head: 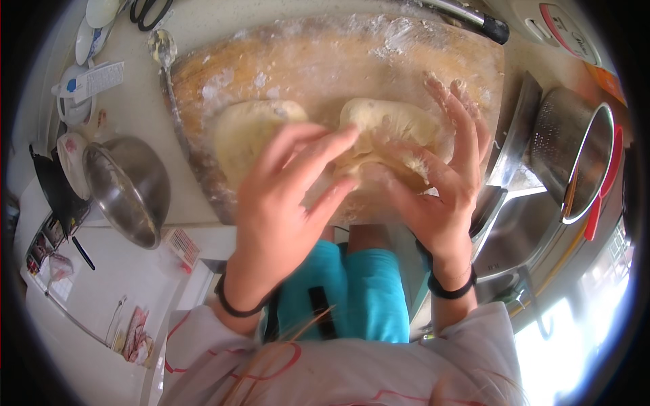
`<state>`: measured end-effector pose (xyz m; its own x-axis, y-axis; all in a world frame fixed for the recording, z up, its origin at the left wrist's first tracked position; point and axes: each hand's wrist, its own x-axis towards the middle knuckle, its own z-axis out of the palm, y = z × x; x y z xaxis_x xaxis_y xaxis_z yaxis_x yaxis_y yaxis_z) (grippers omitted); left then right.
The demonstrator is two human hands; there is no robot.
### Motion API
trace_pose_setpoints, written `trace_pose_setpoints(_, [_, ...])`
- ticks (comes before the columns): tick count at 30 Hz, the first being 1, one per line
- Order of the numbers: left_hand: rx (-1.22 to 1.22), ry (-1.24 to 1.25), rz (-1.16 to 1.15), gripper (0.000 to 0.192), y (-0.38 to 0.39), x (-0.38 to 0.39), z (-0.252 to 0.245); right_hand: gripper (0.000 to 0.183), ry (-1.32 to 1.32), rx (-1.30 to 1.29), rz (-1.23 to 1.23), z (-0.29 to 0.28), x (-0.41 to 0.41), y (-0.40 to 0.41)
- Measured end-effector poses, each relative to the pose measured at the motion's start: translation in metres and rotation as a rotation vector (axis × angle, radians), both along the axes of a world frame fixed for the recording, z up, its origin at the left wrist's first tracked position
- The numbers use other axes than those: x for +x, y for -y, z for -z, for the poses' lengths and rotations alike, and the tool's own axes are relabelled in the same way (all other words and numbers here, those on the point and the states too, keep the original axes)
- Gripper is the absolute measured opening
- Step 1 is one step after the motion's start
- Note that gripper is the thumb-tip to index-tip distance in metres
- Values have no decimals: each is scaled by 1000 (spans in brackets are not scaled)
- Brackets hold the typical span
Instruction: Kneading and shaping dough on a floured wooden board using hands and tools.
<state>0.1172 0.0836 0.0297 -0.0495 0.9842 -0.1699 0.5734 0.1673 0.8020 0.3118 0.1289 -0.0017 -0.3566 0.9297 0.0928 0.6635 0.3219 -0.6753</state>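
Observation:
Two pieces of pale dough lie side by side on a floured wooden board. My left hand (284, 188) is over the gap between them, its fingertips at the near left edge of the right dough piece (386, 122); whether they pinch it is blurred. My right hand (442, 167) has its thumb and a finger at the near side of that same piece, its other fingers raised and spread, coated with dough. The left dough piece (254, 127) is rounded and partly hidden behind my left hand. Loose flour dusts the wooden board (315, 56).
A metal bowl (137, 188) and a dough-smeared spoon (163, 51) stand left of the board. To the right are a cleaver (520, 122), a perforated metal colander (563, 147) and a sink (518, 233). A metal tube with a black end (472, 18) lies at the far edge.

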Motion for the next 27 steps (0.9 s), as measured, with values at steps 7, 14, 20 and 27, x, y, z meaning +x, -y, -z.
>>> trace_pose_setpoints(7, [197,-67,25,40,-4,9,21,26,41,36,-35,-1,-6,-4])
trace_pose_setpoints(14, [248,-64,28,32,-5,8,25,28,-131,-79,-35,-3,12,-4])
trace_pose_setpoints(20, [214,2,49,33,-4,6,10,39,26,7,-89,-11,28,-11])
trace_pose_setpoints(27, [215,-12,0,32,-6,20,35,25,-43,29,-45,6,19,-9])
